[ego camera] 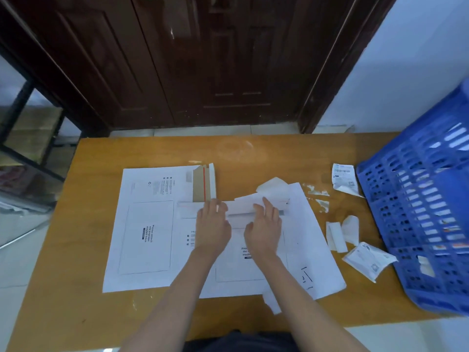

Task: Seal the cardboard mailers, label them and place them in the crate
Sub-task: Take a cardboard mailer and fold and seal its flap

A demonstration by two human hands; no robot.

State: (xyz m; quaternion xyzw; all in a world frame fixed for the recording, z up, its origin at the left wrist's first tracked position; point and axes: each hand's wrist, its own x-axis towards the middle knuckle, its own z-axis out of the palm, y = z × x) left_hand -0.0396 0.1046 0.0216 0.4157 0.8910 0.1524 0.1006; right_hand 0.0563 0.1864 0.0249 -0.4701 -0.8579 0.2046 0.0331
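Both hands, left (212, 226) and right (264, 228), pressed flat, fingers straight, on the near mailer's (250, 260) flap (241, 208). Uneven pressure could seal it crooked, or trap loose scraps (272, 185) underneath.

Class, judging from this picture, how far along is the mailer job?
Done: crumpled backings lie beside the crate. In hand: the left hand and right hand press the front mailer's flap. Left: the left mailer lies open, unlabelled.
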